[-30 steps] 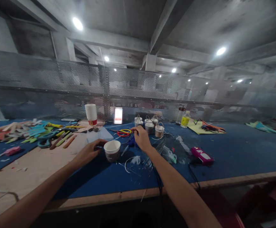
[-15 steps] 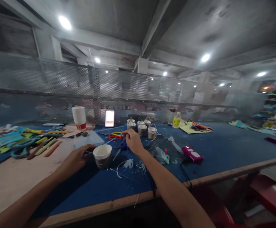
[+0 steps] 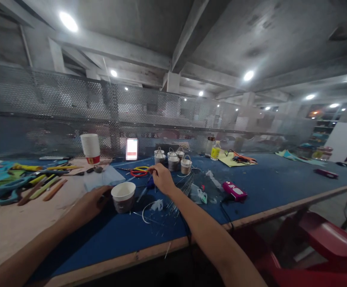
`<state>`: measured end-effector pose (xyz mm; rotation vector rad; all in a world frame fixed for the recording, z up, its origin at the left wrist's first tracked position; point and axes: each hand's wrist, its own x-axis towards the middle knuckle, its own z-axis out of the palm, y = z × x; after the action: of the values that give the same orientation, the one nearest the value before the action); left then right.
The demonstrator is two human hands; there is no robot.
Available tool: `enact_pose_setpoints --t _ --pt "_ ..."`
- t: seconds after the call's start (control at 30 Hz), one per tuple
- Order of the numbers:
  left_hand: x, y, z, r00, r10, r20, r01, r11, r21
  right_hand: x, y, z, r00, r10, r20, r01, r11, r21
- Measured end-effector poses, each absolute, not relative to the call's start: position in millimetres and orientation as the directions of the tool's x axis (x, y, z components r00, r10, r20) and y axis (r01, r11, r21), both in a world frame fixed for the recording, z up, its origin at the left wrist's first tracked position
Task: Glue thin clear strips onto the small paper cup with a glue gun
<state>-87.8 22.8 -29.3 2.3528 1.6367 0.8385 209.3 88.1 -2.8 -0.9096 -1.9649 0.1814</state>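
My left hand [image 3: 93, 202] rests on the blue table top [image 3: 269, 181] and touches the left side of a small paper cup [image 3: 123, 196], its fingers curled beside it. My right hand [image 3: 161, 178] reaches past the cup with fingers pinched together near red and yellow scissors [image 3: 139, 172] and a blue-handled tool [image 3: 148, 185]. Whether the pinch holds anything is hidden. Thin wires and a white scrap [image 3: 158, 206] lie just below that hand.
Several small cups with wire handles [image 3: 173, 158] stand behind. A stack of paper cups [image 3: 90, 148] is at the back left, scissors and coloured sticks [image 3: 26, 181] on the left board, a magenta device [image 3: 234, 191] and bottles [image 3: 215, 150] to the right. Red chair [image 3: 316, 243] beside the table.
The view has swung to the right, shifting everything leftward in frame. Both hands keep nearly the same places by the cup and scissors.
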Motion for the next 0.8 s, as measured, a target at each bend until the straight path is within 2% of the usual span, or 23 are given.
enact_pose_setpoints --t 0.2,0.43,0.8 --pt "-87.2 24.2 -28.5 0.261 0.913 0.315 0.813 -0.383 0.438 209.4 87.9 -3.0 -0.286 0.678 0.678 0.520 0.704 -0.484" --pt "-86.9 22.7 -25.5 0.264 0.905 0.333 0.828 -0.390 0.403 209.6 86.4 -3.2 -0.281 0.684 0.673 0.521 0.698 -0.492" --pt "-98.7 31.6 -29.6 0.215 0.870 0.443 0.853 -0.388 0.349 208.8 83.6 0.3 -0.293 0.681 0.672 0.548 0.695 -0.465"
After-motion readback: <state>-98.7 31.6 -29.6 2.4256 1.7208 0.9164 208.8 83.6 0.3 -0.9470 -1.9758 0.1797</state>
